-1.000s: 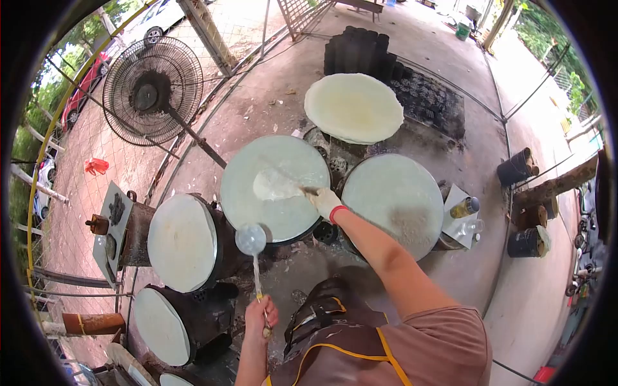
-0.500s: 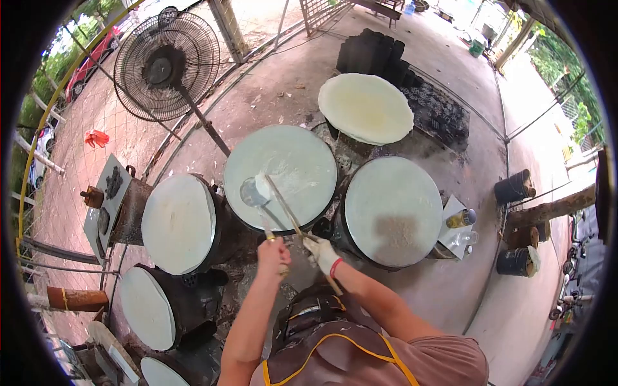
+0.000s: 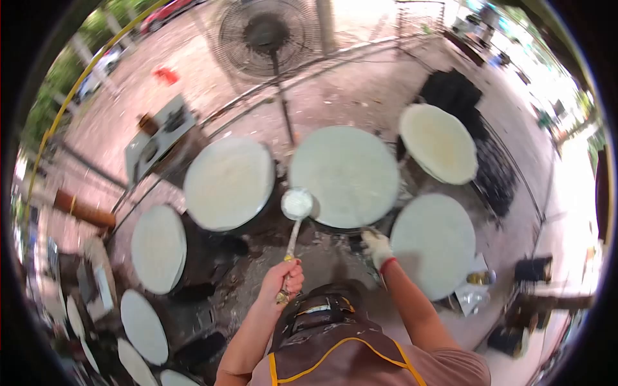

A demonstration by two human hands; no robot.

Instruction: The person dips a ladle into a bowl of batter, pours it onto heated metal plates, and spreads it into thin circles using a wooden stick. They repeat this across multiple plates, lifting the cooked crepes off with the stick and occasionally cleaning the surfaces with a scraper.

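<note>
Ladle work: the bare left hand [image 3: 283, 278] grips a long-handled round metal ladle [image 3: 297, 204], its bowl hanging beside the middle round grey griddle [image 3: 344, 175]. The white-gloved right hand [image 3: 377, 248] sits at that griddle's near edge; its grip can't be made out.

Two hands are seen, the left hand [image 3: 283, 278] bare and the right hand [image 3: 376, 247] gloved. One ladle [image 3: 297, 204] is counted. At least seven round griddles [image 3: 344, 175] are counted, and one standing fan [image 3: 267, 33]. One bottle [image 3: 479, 278] is made out.
</note>
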